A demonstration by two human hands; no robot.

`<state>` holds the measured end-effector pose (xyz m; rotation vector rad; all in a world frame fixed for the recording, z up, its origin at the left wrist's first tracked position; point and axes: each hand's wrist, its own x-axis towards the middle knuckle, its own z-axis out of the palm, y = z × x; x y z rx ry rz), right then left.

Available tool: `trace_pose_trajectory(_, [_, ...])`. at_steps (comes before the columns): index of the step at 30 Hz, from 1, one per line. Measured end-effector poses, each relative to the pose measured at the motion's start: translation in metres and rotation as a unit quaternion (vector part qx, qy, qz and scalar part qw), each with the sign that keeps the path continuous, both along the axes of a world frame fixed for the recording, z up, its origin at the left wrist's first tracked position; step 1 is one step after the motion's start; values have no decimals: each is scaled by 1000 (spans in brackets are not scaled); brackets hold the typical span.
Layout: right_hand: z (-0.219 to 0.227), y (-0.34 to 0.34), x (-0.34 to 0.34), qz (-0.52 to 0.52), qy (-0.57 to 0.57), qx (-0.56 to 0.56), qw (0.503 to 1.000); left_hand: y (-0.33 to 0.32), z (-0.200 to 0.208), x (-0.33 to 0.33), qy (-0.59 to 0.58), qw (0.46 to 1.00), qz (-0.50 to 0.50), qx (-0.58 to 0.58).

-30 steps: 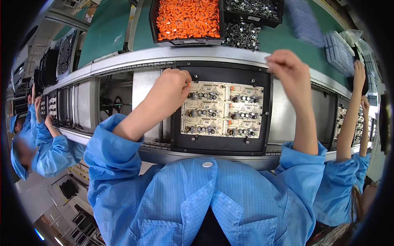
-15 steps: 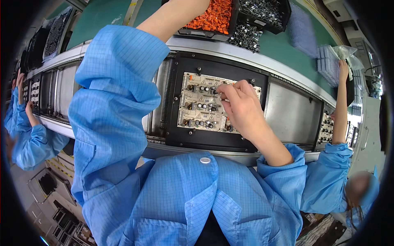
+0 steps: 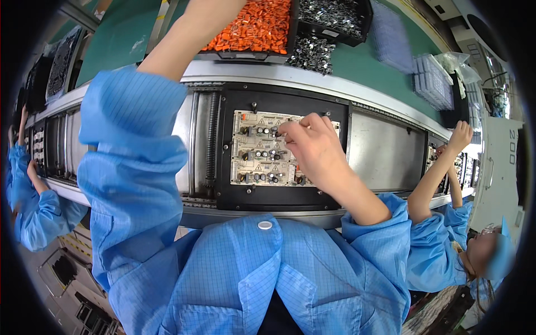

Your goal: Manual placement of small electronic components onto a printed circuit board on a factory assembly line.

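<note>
My right hand (image 3: pixel 317 148) is over a cream circuit board (image 3: pixel 262 144) dotted with small black capacitors and other parts. Its thumb and index finger close in a pinch at the upper middle of the board; whatever they hold is too small and covered to make out. The board lies in a black fixture frame (image 3: pixel 279 199) on the line. My left hand (image 3: pixel 215 10) reaches up to the left part of a black bin full of orange parts (image 3: pixel 254 28). The top of the picture cuts off its fingers.
Beside the orange parts stands a black bin of small metal parts (image 3: pixel 329 14), with a pile of similar parts (image 3: pixel 310 54) before it. Clear plastic trays (image 3: pixel 432 84) stand farther right. Co-workers in blue sleeves work at both sides, one person's hand (image 3: pixel 461 135) at right.
The view has shifted, so bins and board appear farther left. My right hand keeps its pinch over the board. At right, a co-worker's hand has come down from the plastic trays toward the line.
</note>
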<state>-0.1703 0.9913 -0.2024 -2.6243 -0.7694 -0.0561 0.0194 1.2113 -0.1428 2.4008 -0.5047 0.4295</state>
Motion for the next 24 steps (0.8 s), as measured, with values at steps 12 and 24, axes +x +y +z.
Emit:
trace_pose_trajectory(12, [-47, -94, 150, -176, -178, 23, 968, 15, -22, -155, 253, 967, -30, -31])
trace_pose_trajectory(24, [-55, -92, 149, -137, -243, 43, 959, 18, -52, -202, 322, 944, 0, -68])
